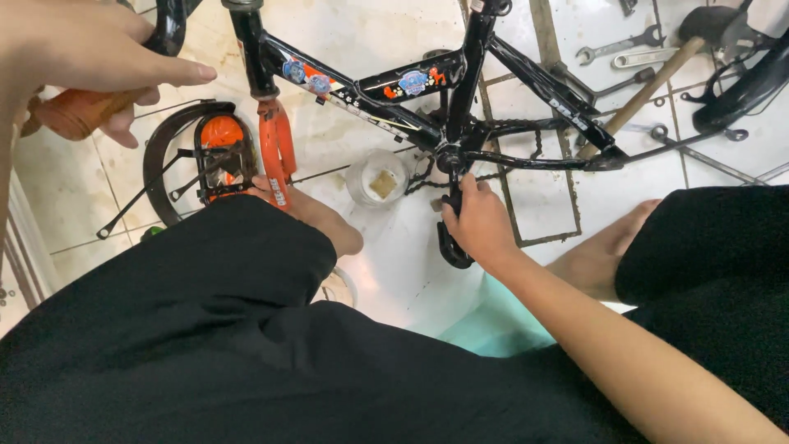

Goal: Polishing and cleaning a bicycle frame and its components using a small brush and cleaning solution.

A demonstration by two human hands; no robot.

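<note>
The right hand [479, 224] has its grip closed around the black crank arm [454, 238] at the bottom of the small black bicycle frame [411, 99], which lies on the white tiled floor [386, 33]. The left hand [90, 49] grips a brown wooden handle [78, 111] near the top left corner. A clear plastic cup [376, 178] stands just beside the crank, and spanners [620, 47] and a hammer [649, 86] lie beyond the frame, with an orange fork [277, 148] and a black mudguard [164, 156] to the left.

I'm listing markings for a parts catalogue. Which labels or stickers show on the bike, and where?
Two round stickers: top tube near the head, blue and orange.
Cartoon sticker: top tube near the seat tube, blue, white, orange.
White lettering: rear stay, right.
Fork decal: orange fork leg, dark print.
</note>
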